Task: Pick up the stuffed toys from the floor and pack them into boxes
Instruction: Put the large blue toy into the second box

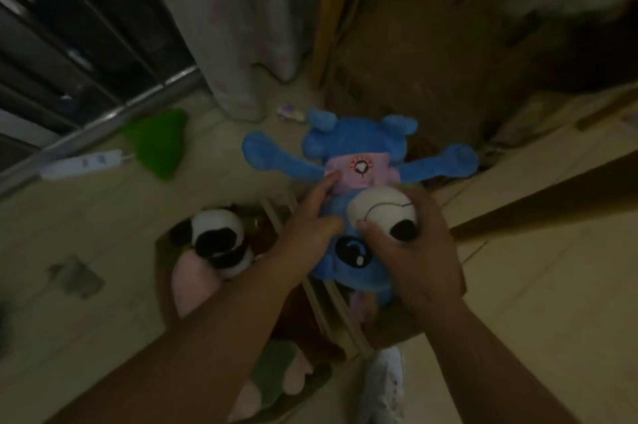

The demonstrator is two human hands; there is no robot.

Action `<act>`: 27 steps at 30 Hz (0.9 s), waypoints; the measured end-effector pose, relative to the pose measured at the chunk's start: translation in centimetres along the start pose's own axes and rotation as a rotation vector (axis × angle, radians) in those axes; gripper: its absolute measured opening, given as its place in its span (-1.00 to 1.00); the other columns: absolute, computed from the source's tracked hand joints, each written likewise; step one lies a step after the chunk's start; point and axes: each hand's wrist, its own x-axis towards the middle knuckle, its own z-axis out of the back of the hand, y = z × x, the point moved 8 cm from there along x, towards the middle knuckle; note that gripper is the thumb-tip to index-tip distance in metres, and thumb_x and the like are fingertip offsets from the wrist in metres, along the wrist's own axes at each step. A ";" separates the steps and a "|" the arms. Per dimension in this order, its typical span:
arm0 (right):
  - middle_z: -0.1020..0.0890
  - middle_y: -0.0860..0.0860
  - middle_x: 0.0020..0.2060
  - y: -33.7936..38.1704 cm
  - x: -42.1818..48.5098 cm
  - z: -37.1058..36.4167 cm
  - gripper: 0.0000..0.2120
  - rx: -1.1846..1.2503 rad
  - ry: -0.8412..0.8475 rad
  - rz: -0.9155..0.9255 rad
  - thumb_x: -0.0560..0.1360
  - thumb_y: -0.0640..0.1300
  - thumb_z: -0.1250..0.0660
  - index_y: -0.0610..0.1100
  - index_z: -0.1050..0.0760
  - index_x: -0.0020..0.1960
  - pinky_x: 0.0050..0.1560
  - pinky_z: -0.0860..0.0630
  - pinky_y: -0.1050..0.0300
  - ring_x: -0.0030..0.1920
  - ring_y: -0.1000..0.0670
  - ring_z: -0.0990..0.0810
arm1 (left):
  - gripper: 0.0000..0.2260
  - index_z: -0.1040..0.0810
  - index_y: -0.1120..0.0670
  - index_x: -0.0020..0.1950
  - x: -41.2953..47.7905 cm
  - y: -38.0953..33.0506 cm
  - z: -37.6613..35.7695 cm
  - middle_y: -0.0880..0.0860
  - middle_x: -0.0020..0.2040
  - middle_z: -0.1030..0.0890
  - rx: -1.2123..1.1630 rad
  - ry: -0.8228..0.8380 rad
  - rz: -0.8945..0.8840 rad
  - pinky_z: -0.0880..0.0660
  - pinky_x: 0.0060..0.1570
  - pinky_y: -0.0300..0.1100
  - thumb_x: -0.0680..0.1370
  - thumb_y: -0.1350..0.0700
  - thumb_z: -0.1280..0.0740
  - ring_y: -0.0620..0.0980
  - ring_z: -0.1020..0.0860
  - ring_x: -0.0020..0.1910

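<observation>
Grip on blue stuffed toy (355, 142) two-handed: left hand (309, 219) curled at neck, right hand (419, 251) clasped over white muzzle. Held above cardboard box (163, 271), panda toy (217, 240) inside.

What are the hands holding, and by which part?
Blue stuffed toy: right hand grips its head around the white muzzle; left hand holds its neck by the pink shirt.

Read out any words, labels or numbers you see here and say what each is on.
Nothing here is legible.
Round red badge on the pink shirt of the blue toy: marks too blurred to read.
White power strip on the floor: bluish label, too blurred to read.
</observation>
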 end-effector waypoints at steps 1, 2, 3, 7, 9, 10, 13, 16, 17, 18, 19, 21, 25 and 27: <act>-0.55 0.11 0.10 -2.3 0.8 -1.2 -0.44 0.001 0.002 -0.005 0.35 0.09 -0.50 0.03 -0.42 0.29 -0.11 -0.42 0.47 0.06 0.15 -0.53 | -0.32 -0.30 -0.28 0.40 1.2 1.8 -0.4 -0.09 0.42 -0.35 0.013 -0.021 0.017 -0.48 0.20 -0.09 0.34 0.19 -0.28 -0.08 -0.44 0.28; -0.55 0.10 0.10 -4.5 1.7 -2.4 -0.45 0.006 0.003 -0.020 0.36 0.08 -0.49 0.02 -0.42 0.29 -0.11 -0.40 0.50 0.07 0.15 -0.53 | -0.34 -0.27 -0.26 0.42 2.4 3.5 -0.8 -0.08 0.42 -0.35 0.025 -0.038 0.034 -0.46 0.25 -0.06 0.38 0.18 -0.30 -0.06 -0.43 0.29; -0.55 0.10 0.11 -6.5 2.5 -3.5 -0.44 0.009 0.010 -0.036 0.37 0.09 -0.49 0.02 -0.41 0.30 -0.09 -0.38 0.50 0.08 0.15 -0.52 | -0.35 -0.25 -0.22 0.44 3.5 5.2 -1.2 -0.06 0.42 -0.34 0.030 -0.047 0.044 -0.43 0.29 -0.02 0.42 0.20 -0.32 -0.04 -0.42 0.31; -0.53 0.10 0.15 -13.6 5.3 -7.6 -0.42 0.007 0.059 -0.084 0.38 0.11 -0.47 0.03 -0.38 0.33 0.08 -0.48 0.25 0.15 0.10 -0.51 | -0.44 -0.28 -0.12 0.45 8.0 10.7 -1.9 -0.02 0.40 -0.37 0.037 -0.065 0.078 -0.46 0.20 -0.18 0.51 0.26 -0.30 -0.05 -0.45 0.27; -0.53 0.07 0.20 -16.6 6.3 -9.4 -0.39 -0.005 0.100 -0.114 0.39 0.11 -0.47 0.01 -0.36 0.36 0.19 -0.48 0.15 0.19 0.10 -0.49 | -0.52 -0.34 -0.11 0.42 9.7 12.8 -2.2 -0.04 0.35 -0.41 0.020 -0.065 0.113 -0.46 0.01 -0.38 0.55 0.22 -0.26 -0.13 -0.49 0.16; -0.52 0.06 0.23 -17.9 6.8 -10.2 -0.36 -0.031 0.116 -0.127 0.38 0.14 -0.47 0.01 -0.35 0.38 0.24 -0.48 0.09 0.22 0.08 -0.49 | -0.56 -0.36 -0.10 0.42 10.4 13.7 -2.3 -0.03 0.36 -0.42 0.031 -0.073 0.127 -0.45 0.00 -0.38 0.56 0.20 -0.24 -0.13 -0.48 0.15; -0.51 0.00 0.26 -20.6 8.2 -12.1 -0.26 -0.057 0.175 -0.168 0.34 0.24 -0.42 0.04 -0.29 0.43 0.29 -0.45 0.00 0.26 0.00 -0.49 | -0.62 -0.38 -0.05 0.42 12.2 16.0 -2.2 -0.01 0.40 -0.40 0.106 -0.117 0.122 -0.38 0.23 -0.25 0.61 0.18 -0.19 -0.10 -0.42 0.27; -0.53 -0.03 0.25 -21.8 9.9 -13.8 -0.36 -0.059 0.229 -0.166 0.42 0.12 -0.43 0.00 -0.32 0.42 0.23 -0.42 0.19 0.25 -0.01 -0.51 | -0.65 -0.35 -0.04 0.43 14.0 17.5 -1.5 0.04 0.42 -0.38 0.207 -0.199 0.140 -0.32 0.15 -0.37 0.64 0.12 -0.17 -0.09 -0.39 0.30; -0.54 -0.03 0.24 -22.1 10.5 -14.6 -0.40 -0.067 0.253 -0.165 0.44 0.08 -0.43 -0.03 -0.34 0.41 0.18 -0.39 0.25 0.24 -0.01 -0.51 | -0.64 -0.34 -0.05 0.44 14.6 18.1 -1.1 0.05 0.43 -0.37 0.234 -0.220 0.162 -0.33 0.15 -0.35 0.64 0.10 -0.17 -0.06 -0.39 0.32; -0.55 -0.05 0.25 -22.4 11.1 -15.3 -0.41 -0.065 0.272 -0.174 0.44 0.05 -0.43 -0.07 -0.35 0.41 0.14 -0.36 0.29 0.23 -0.01 -0.52 | -0.64 -0.33 -0.05 0.45 15.1 18.7 -0.9 0.06 0.43 -0.38 0.267 -0.228 0.177 -0.34 0.21 -0.29 0.64 0.07 -0.17 -0.01 -0.39 0.34; -0.55 -0.06 0.24 -22.6 11.6 -15.9 -0.41 -0.051 0.286 -0.186 0.44 0.04 -0.44 -0.10 -0.36 0.40 0.11 -0.35 0.32 0.22 -0.02 -0.52 | -0.64 -0.34 -0.06 0.45 15.5 19.1 -0.6 0.06 0.42 -0.39 0.295 -0.233 0.184 -0.35 0.28 -0.20 0.64 0.05 -0.17 0.02 -0.40 0.34; -0.57 -0.07 0.19 -22.9 12.5 -16.8 -0.44 -0.050 0.312 -0.187 0.45 0.04 -0.44 -0.16 -0.39 0.35 0.00 -0.33 0.38 0.14 0.02 -0.53 | -0.65 -0.37 -0.09 0.42 16.0 19.6 -0.2 0.08 0.39 -0.43 0.306 -0.254 0.185 -0.38 0.33 -0.06 0.63 -0.01 -0.17 0.05 -0.43 0.31; -0.56 -0.06 0.16 -23.0 13.0 -16.7 -0.41 -0.078 0.322 -0.191 0.44 0.07 -0.45 -0.15 -0.37 0.35 -0.04 -0.36 0.34 0.13 0.00 -0.54 | -0.65 -0.39 -0.06 0.41 15.8 19.2 -0.3 0.10 0.37 -0.44 0.266 -0.279 0.192 -0.41 0.30 0.00 0.62 -0.01 -0.18 0.07 -0.46 0.28; -0.55 -0.06 0.20 -22.9 12.7 -16.0 -0.34 -0.100 0.320 -0.192 0.41 0.13 -0.45 -0.12 -0.35 0.40 0.10 -0.43 0.22 0.20 -0.04 -0.53 | -0.66 -0.41 -0.06 0.38 15.3 18.6 -0.4 0.10 0.37 -0.44 0.244 -0.285 0.196 -0.43 0.29 0.00 0.60 0.01 -0.22 0.08 -0.46 0.28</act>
